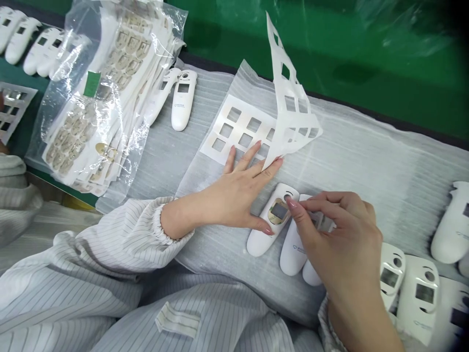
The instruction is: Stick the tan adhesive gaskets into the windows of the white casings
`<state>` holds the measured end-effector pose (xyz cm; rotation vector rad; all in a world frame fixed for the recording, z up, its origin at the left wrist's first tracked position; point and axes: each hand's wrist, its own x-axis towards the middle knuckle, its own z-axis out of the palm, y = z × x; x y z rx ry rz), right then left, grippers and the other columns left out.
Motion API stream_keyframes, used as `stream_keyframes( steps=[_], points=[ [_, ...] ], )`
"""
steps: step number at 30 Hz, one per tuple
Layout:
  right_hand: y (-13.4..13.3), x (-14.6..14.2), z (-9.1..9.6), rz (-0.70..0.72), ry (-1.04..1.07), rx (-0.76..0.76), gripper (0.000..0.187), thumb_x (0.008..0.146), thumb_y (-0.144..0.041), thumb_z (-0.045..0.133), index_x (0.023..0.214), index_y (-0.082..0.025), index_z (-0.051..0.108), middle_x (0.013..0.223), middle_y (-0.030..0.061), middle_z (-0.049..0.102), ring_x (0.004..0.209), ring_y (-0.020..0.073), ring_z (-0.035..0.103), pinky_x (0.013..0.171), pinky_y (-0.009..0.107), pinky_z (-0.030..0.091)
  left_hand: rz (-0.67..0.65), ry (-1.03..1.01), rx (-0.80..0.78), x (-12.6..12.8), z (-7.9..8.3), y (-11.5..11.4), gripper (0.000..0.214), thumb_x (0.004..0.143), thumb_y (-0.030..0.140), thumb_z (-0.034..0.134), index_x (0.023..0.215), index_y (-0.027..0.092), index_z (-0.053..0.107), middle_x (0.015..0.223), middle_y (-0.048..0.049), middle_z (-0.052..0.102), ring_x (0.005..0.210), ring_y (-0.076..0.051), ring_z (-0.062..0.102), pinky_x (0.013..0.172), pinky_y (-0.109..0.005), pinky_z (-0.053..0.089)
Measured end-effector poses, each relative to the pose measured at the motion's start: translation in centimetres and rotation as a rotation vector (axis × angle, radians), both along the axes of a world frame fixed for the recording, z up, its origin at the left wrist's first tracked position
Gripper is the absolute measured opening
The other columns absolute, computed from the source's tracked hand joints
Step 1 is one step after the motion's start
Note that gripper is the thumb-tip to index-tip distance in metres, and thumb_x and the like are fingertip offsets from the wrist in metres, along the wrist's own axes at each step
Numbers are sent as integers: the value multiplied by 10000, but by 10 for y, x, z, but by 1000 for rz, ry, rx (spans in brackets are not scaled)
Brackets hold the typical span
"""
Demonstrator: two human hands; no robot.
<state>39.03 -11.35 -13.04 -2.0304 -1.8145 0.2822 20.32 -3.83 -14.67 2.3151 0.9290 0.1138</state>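
My left hand [238, 190]: fingers spread flat, tips pinning the curled liner sheet [289, 112] to the foam mat [366, 161], thumb against the casing [269, 220] near the mat's near edge. My right hand [340, 239]: fingertips pinched together over the second casing [295, 247]; what they hold is hidden.

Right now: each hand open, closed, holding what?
Left hand: open, fingertips on the cut-out sheet, thumb against a white casing.
Right hand: fingers pinched closed over that casing; what they pinch cannot be told.

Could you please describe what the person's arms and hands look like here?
The left hand and right hand are bare, with longish nails. The left sleeve is white with thin dark pinstripes and a gathered elastic cuff; the right sleeve barely shows.
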Motion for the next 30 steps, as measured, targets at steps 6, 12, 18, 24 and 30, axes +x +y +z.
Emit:
stream_keyframes(
  steps=[6,12,18,24,30],
  points=[
    [6,15,0,-94,74,-30,362,832,-533,615,959,-204,693,913,89,635,901,285,574,829,463,456,-9,4,0,0,1,-1,1203,678,769,609,1528,76,112,1555,-209,305,1471,-422,-96,1115,-696,-74],
    [17,10,-13,-55,106,-153,544,655,-708,673,850,-201,706,881,91,559,918,320,487,825,527,428,6,-25,9,0,1,-2,1171,678,745,636,1528,120,129,1520,-217,360,1475,-424,-65,1117,-683,-61],
    [38,20,-5,83,232,-298,547,562,-740,709,699,-215,636,801,65,595,849,280,510,733,455,457,11,-72,-6,-2,-1,-2,1217,651,753,654,1527,86,137,1544,-237,312,1473,-425,-73,1113,-696,-68],
    [58,52,16,31,897,-560,405,553,-448,864,684,-227,551,521,-41,569,463,134,502,452,275,386,169,-274,-73,-10,8,8,1124,637,716,705,1511,159,269,1566,-172,299,1470,-372,187,1186,-600,111],
    [97,97,22,-155,1030,-143,204,779,-369,706,742,-299,517,729,-38,627,707,135,635,751,299,513,312,-548,-13,-18,13,9,653,828,368,687,1423,236,451,1408,-84,559,1189,-259,600,1049,-435,468]
  ],
)
